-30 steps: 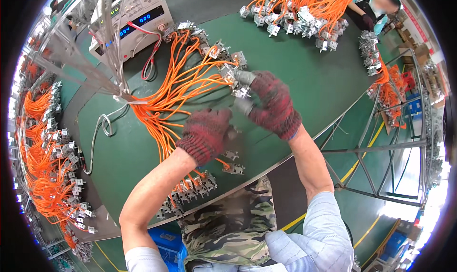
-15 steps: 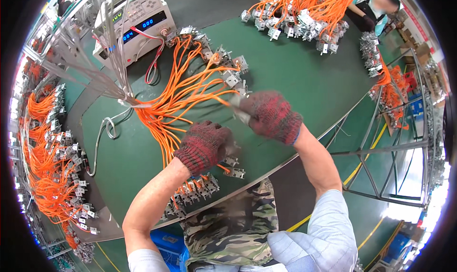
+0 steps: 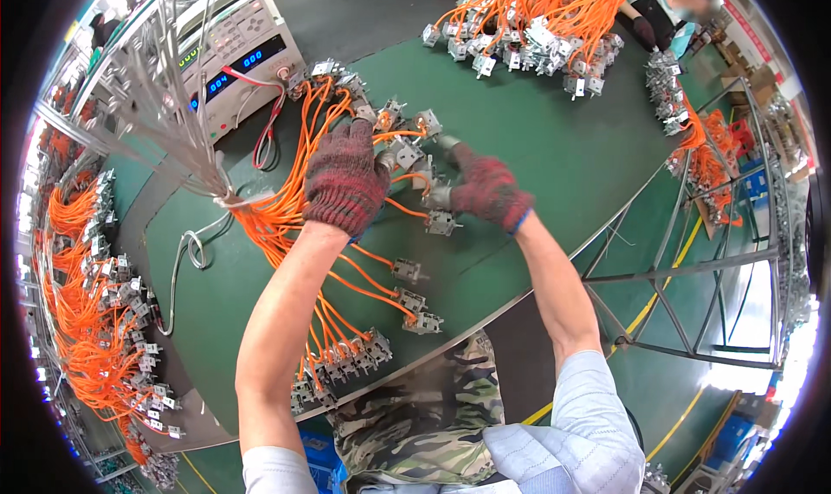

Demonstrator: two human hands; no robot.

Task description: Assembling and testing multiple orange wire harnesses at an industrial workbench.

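My left hand (image 3: pixel 349 178), in a dark red-grey knit glove, lies over the bundle of orange cables (image 3: pixel 273 221). Its thumb is apart from its fingers beside grey metal connectors (image 3: pixel 407 154); the fingertips are partly hidden. My right hand (image 3: pixel 490 189), gloved alike, is open at the right of those cable ends. Its thumb and forefinger are spread, with the thumb close to a connector (image 3: pixel 441 224). Several more connectors (image 3: pixel 422 323) on orange cables fan out toward the table's near edge.
A bench power supply (image 3: pixel 238 70) with red and white leads stands at the back left. Orange cable piles lie at left (image 3: pixel 78 312) and far right (image 3: pixel 537 27). A metal frame (image 3: pixel 692 278) stands beyond the green table's (image 3: pixel 554 157) right edge. A co-worker is at the upper right.
My left hand has moved up and away from the near cables onto the upper ones. My right hand has shifted slightly left, its fingers now spread. Several connectors near the front are uncovered.
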